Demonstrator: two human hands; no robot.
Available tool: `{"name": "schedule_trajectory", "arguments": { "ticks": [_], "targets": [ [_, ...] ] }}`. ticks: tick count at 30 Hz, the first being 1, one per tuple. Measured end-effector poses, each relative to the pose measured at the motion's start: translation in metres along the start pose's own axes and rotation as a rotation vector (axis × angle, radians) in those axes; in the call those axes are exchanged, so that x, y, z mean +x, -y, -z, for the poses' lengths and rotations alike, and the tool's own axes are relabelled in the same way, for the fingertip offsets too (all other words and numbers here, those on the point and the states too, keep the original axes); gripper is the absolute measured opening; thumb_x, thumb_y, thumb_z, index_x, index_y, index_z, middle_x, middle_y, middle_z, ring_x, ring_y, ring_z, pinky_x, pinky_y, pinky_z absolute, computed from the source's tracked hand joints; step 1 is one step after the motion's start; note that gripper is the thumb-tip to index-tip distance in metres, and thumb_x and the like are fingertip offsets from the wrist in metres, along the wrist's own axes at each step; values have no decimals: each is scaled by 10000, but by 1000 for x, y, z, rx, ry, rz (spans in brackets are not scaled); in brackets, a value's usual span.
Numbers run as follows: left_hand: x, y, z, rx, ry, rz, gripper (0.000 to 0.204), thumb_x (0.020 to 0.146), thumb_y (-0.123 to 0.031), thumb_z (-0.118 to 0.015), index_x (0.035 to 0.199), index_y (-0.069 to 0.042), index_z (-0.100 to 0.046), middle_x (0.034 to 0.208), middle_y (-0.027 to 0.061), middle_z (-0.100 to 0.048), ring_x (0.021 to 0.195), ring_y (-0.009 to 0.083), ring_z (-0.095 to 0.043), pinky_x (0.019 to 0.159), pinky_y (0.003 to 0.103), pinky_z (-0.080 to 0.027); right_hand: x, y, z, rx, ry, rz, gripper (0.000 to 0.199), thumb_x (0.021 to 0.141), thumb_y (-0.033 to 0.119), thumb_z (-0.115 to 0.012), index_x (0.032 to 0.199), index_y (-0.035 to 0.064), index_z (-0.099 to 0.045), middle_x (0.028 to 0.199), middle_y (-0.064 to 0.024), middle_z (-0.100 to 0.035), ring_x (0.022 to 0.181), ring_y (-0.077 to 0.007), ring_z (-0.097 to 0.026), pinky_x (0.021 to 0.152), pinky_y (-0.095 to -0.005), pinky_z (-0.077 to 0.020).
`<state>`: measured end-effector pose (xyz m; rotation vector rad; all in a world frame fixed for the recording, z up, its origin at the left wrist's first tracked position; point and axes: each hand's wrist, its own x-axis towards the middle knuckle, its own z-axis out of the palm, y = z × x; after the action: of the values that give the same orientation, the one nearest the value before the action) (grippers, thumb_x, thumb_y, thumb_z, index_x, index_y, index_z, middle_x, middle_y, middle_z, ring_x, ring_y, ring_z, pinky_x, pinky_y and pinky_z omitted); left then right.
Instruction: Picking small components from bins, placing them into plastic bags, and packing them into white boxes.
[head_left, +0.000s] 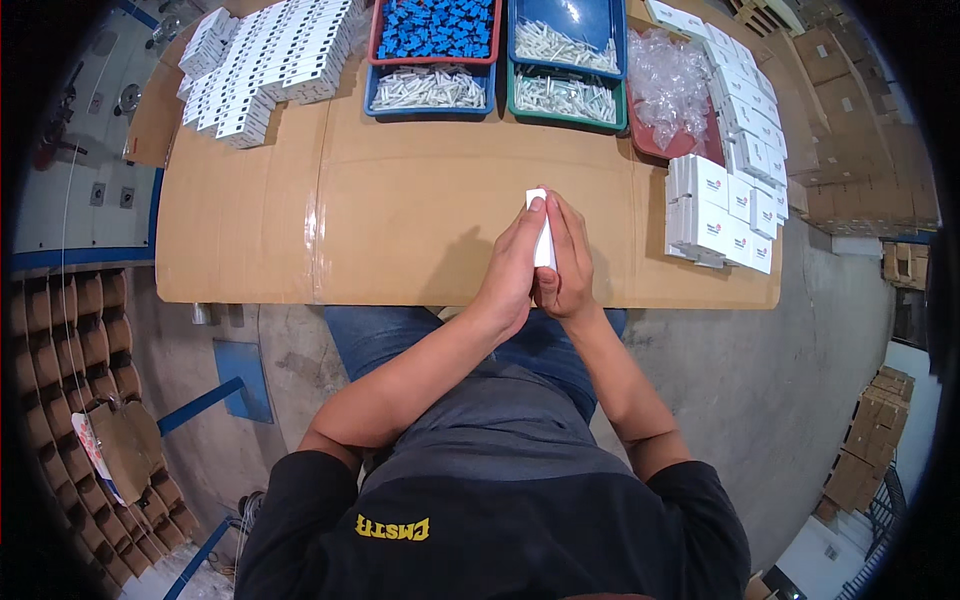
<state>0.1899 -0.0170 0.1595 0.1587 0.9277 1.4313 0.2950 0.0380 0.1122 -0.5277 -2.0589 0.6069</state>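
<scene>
White box (542, 236) pinched upright between both hands' fingers (533, 222).

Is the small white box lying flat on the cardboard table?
No, both hands hold the small white box upright between them above the table.

Cardboard-covered worktable (400, 210) over a grey concrete floor (800, 360). Blue metal frame (215, 395) stands under the table's left side. Divided cardboard crates (70, 350) at far left, stacked brown cartons (860, 110) at upper right, more cartons (870, 430) at lower right. Even, bright light.
</scene>
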Motion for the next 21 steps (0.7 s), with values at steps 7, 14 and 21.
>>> {"name": "schedule_trajectory", "arguments": {
  "ticks": [7,14,21],
  "targets": [
    [-1,1,-1,-17,-8,26,485,1049,-501,-551,1345,-117,-564,1102,-3,-613,975,106,-596,783,272,-507,-2,0,0,10,-48,10,769,1088,529,-338,1433,-144,-475,1409,-346,-524,1245,-478,-565,1067,-506,-446],
    [4,2,9,44,12,26,499,1084,-423,-504,1460,-94,-513,1175,13,-614,1014,100,-587,874,270,-494,-7,-1,-1,158,9,-100,721,1082,516,-383,1477,-83,-457,1498,-319,-459,1346,-450,-507,1127,-497,-399],
    [12,16,48,630,120,-518,670,1083,-408,-483,1644,-117,-260,1431,123,-506,1264,208,-517,1132,386,-374,-10,23,-1,715,144,-766,693,1011,298,-660,1586,67,-350,1549,-229,-423,1438,-331,-427,1135,-457,-401]
  ]
}}
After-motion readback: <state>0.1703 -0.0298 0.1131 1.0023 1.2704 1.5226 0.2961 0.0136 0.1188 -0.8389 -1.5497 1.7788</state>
